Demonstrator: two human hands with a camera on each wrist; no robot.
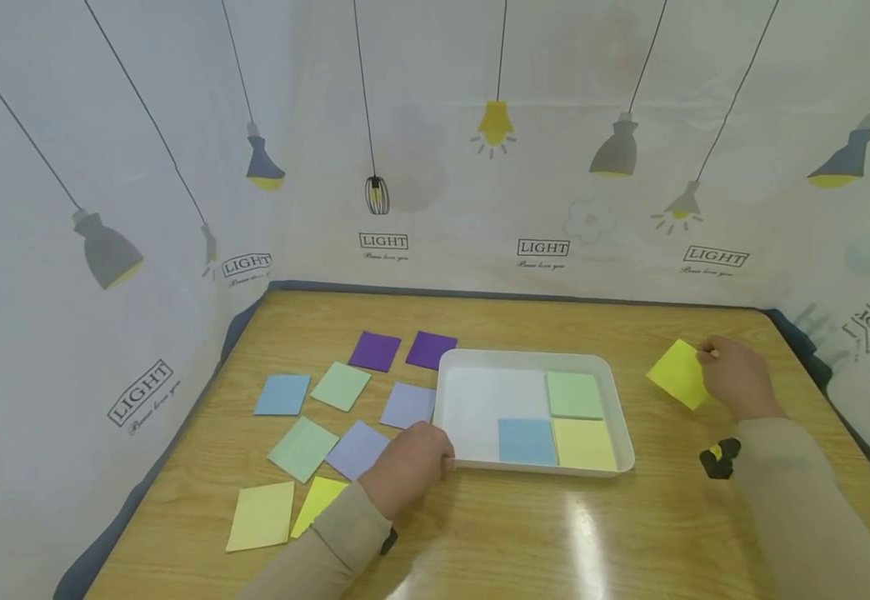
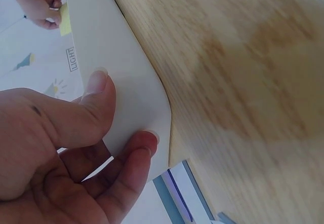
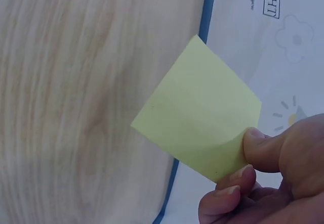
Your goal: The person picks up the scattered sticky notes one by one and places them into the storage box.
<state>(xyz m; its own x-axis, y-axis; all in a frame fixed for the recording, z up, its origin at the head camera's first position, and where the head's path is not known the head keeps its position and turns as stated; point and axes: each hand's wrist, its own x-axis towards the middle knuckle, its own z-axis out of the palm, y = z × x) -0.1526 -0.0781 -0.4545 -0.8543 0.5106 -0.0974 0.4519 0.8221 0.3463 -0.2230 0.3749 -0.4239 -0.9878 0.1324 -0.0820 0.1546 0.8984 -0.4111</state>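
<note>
My right hand [image 1: 738, 377] pinches a bright yellow sticky note [image 1: 679, 374] by one corner, to the right of a white tray [image 1: 618, 408]. The right wrist view shows the note [image 3: 197, 107] tilted, with thumb and fingers at its lower edge. At the tray's near left corner my left hand [image 1: 408, 468] grips the wall; in the left wrist view its thumb lies against the white tray wall [image 2: 126, 77], fingers curled by the corner. Inside the tray lie a green note [image 1: 574, 395], a blue note [image 1: 527, 442] and a pale yellow note [image 1: 584, 444], along the right and near sides.
Left of the tray lie two purple notes [image 1: 375, 351], two lavender notes [image 1: 357, 450], two green notes [image 1: 303, 449], a blue note [image 1: 282, 394], a pale yellow note [image 1: 260, 516] and a bright yellow note [image 1: 317, 502] partly under my left sleeve. White lamp-printed curtains [image 1: 450, 275] surround the wooden table [image 1: 510, 533].
</note>
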